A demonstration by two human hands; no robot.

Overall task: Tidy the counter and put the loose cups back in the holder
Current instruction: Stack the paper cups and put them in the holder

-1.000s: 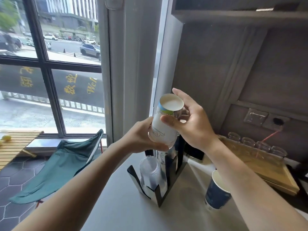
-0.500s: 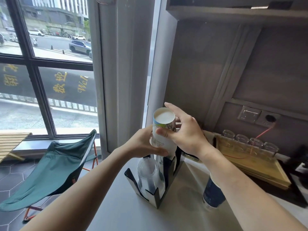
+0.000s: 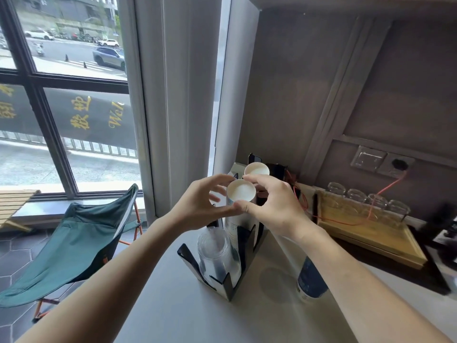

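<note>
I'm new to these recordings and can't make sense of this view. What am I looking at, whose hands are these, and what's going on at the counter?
The camera sits on a person's head and looks down at their own bare hands; there is no machine. The left hand and right hand together hold a white paper cup, upside down, atop a stack in the black cup holder. Clear plastic cups fill the nearest slot; another white stack stands behind. A dark blue cup sits loose on the counter, beside a wooden tray of glass jars.
</note>
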